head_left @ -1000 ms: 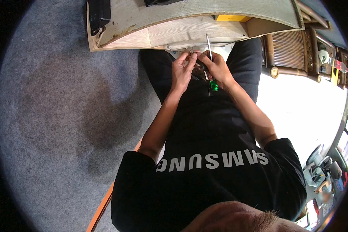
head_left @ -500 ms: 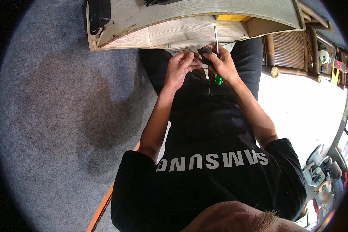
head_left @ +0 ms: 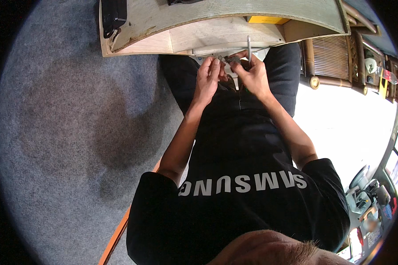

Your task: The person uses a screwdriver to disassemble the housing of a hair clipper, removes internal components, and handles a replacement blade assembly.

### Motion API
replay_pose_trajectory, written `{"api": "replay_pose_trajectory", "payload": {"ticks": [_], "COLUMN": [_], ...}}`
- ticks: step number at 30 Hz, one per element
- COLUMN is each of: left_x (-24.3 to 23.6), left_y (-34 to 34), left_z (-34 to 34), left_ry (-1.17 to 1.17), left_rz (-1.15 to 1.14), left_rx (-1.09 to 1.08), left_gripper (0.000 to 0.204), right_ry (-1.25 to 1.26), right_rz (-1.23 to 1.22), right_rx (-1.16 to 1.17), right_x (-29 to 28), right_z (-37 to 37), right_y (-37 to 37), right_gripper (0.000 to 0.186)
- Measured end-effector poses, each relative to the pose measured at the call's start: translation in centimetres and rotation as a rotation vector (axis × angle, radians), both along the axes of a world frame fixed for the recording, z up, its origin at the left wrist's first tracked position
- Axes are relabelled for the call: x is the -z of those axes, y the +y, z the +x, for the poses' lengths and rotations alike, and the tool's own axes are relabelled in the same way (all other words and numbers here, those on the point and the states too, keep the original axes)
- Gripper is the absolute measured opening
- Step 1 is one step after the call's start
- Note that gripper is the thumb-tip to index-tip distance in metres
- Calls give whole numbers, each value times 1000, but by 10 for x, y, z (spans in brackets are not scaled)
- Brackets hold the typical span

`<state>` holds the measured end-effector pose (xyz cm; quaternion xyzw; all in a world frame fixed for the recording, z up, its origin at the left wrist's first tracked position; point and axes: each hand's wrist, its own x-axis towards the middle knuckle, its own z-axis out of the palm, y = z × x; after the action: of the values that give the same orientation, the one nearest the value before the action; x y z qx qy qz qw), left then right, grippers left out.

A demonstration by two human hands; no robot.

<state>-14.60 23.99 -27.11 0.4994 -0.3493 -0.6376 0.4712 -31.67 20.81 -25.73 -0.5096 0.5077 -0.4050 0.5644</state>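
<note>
My left hand (head_left: 207,81) is closed, thumb and fingers pinched together at the left end of a small dark grey piece (head_left: 232,59). Whatever lies between those fingertips is too small to name. From the other side my right hand (head_left: 255,79) grips the same piece between thumb and fingers. A screwdriver (head_left: 249,48) is also tucked in that hand, its metal shaft pointing away from me and its handle hidden by the palm. Both hands are close together above my lap, just short of the wooden desk's edge.
A pale wooden desk (head_left: 234,17) with an open shelf stands ahead, a yellow box (head_left: 268,20) inside it. A black object (head_left: 114,17) sits at its left corner. Bamboo furniture (head_left: 331,57) is on the right, grey carpet (head_left: 75,132) on the left, with an orange strip (head_left: 119,232).
My left hand has moved up to meet the dark piece, which now reaches toward its fingertips. My right hand has turned, hiding the screwdriver's green handle and lowering its tip in view.
</note>
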Motion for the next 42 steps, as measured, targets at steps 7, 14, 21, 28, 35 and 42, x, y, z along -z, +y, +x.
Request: {"api": "replay_pose_trajectory", "payload": {"ticks": [7, 14, 21, 28, 35, 42], "left_x": [3, 2, 5, 1, -17, -8], "left_y": [-3, -1, 3, -2, -13, -16], "left_z": [-5, -4, 4, 3, 5, 16], "left_ry": [-384, -243, -239, -60, -20, -98], "left_rz": [-136, -112, -44, 5, 78, 364], "left_rx": [-36, -32, 37, 48, 111, 27], "left_gripper": [15, 14, 16, 17, 19, 27], "right_ry": [142, 277, 348, 45, -241, -328], "right_rz": [-76, -29, -155, 108, 469, 452], "right_rx": [3, 49, -18, -88, -218, -167], "right_x": [-2, -1, 8, -3, -15, -15], "right_z": [-4, -4, -3, -13, -18, -23], "right_y": [-1, -8, -8, -10, -7, -4], "right_gripper": [28, 23, 24, 28, 29, 29]}}
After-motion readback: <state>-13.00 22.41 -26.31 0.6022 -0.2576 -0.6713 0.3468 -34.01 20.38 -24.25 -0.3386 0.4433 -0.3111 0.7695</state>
